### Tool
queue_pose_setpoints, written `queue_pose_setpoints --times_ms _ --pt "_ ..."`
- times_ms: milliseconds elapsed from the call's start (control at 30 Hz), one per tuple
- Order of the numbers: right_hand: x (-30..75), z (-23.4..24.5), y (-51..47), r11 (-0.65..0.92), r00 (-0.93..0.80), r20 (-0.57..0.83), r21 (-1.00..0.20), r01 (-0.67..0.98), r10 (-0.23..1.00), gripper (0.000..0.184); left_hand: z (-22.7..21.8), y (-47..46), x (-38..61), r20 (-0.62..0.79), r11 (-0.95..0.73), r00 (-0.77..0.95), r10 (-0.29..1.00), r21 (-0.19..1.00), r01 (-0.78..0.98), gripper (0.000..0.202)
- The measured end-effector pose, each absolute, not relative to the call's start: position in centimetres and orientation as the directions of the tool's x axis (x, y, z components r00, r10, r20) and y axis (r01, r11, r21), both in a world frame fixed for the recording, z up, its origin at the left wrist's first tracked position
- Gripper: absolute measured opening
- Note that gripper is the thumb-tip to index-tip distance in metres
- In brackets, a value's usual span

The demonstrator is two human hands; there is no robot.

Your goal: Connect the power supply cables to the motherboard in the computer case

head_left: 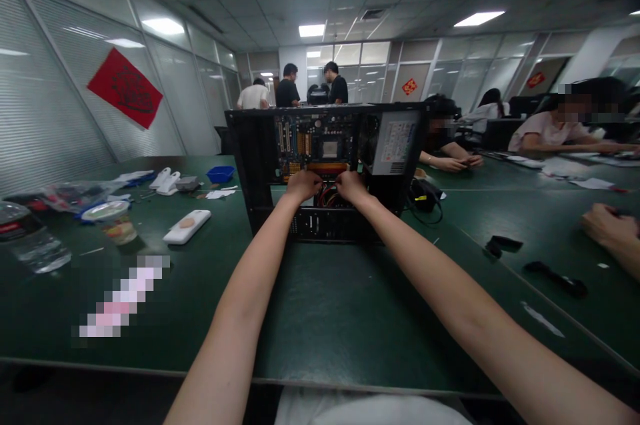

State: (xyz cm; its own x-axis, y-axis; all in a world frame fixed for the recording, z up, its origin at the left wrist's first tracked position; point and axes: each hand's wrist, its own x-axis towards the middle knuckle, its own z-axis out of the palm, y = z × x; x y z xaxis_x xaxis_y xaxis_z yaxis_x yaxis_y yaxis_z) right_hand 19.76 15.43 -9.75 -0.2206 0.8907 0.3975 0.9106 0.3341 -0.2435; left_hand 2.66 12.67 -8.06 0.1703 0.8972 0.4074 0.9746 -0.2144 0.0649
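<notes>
An open black computer case [327, 225] stands on the table with its inside facing me. Within it are a motherboard [315, 128] and, at upper right, a power supply [397, 145] with a white label. My left hand [303, 186] reaches into the case just below the orange and yellow memory slots [327, 169], fingers pinched together. Opposite it, my right hand [352, 186] is closed in a similar pinch at the right end of those slots. Red and yellow cables [329, 197] show between the hands. Whatever the fingertips grip is too small to make out.
Left on the green table [320, 318] are a water bottle [37, 238], a plastic cup [111, 219], a white power bank [187, 227] and a blue tray [221, 174]. Black cable [425, 201] lies beside the case. Another person's hand [613, 228] rests at right.
</notes>
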Motion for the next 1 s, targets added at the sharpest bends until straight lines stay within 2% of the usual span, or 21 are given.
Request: queue_pose_setpoints --times_ms 333,533,700,800,900,1000 --pt "19.6 -9.5 15.0 0.319 -0.208 0.386 -0.249 0.915 0.899 0.027 -7.7 12.3 2.9 0.402 -0.18 0.15 0.903 0.039 0.983 0.032" --pt "19.7 -8.7 13.1 0.386 -0.255 0.451 -0.225 0.895 0.855 0.031 -7.1 11.0 2.8 0.469 -0.3 0.263 0.843 0.005 0.954 0.033" --pt "20.9 -8.9 9.5 0.445 -0.32 0.479 -0.171 0.879 0.817 0.035 -7.0 9.1 2.1 0.535 -0.47 0.4 0.744 -0.006 0.882 0.03" --pt "22.9 -10.2 7.3 0.46 -0.394 0.445 -0.045 0.887 0.804 0.047 -7.4 7.6 0.8 0.523 -0.482 0.414 0.745 -0.006 0.876 0.042" --pt "25.0 -11.7 6.0 0.513 -0.519 0.381 0.127 0.849 0.765 0.049 -8.1 6.2 -0.7 0.463 -0.539 0.538 0.704 -0.146 0.83 0.053" --pt "25.9 -12.3 5.5 0.523 -0.546 0.379 0.171 0.835 0.747 0.046 -9.0 5.6 -1.5 0.398 -0.559 0.633 0.664 -0.298 0.774 0.057"
